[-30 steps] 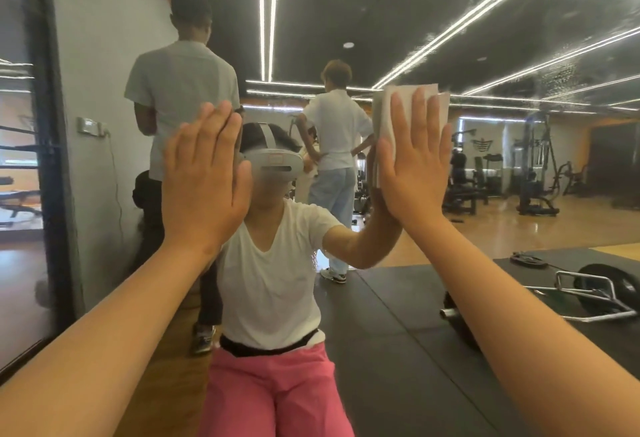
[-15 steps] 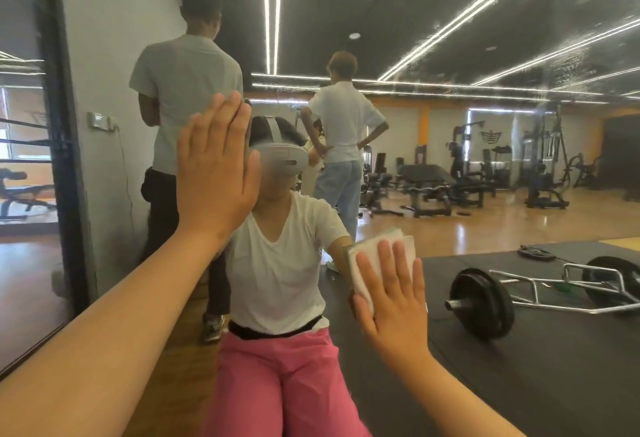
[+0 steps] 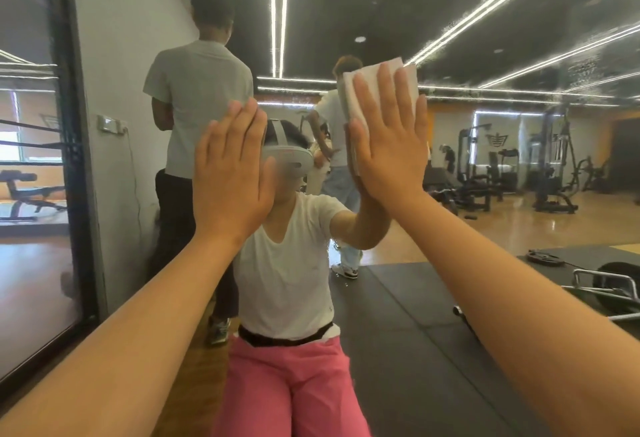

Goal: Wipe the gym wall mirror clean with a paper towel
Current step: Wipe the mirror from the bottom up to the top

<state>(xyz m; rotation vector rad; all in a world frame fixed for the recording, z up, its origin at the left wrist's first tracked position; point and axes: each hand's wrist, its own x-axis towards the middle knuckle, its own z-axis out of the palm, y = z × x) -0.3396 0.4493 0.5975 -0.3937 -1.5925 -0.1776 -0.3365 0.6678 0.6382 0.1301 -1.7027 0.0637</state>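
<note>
And there it was: the right hand (image 3: 388, 149) was flat against the mirror (image 3: 519, 38), fingers spread and pointing up, pinning the folded white paper towel (image 3: 377, 90) to the glass. The towel sat under the palm and fingers, with its top edge poking out above the fingertips and its left edge showing just past the thumb side. It was no closed grasp; the hand was open and pressing, and the towel was held only between palm and glass.

The left hand (image 3: 230, 173) was up as well, flat and open on the glass to the left of the towel, fingers together, holding nothing. It was a little lower than the right, and the two hands were near each other but apart.

Between the arms, the mirror gave back the person's own reflection: white T-shirt (image 3: 287, 263), pink trousers (image 3: 291, 384), a grey headset (image 3: 289, 159) on the head. Two other people stood reflected behind, backs turned. To the right the glass showed a dark floor mat (image 3: 415, 332), a loaded barbell (image 3: 609, 280) and weight machines (image 3: 485, 166) farther off. Faint streaks and specks marked the upper right of the glass near the reflected ceiling light strips (image 3: 280, 3).
</note>
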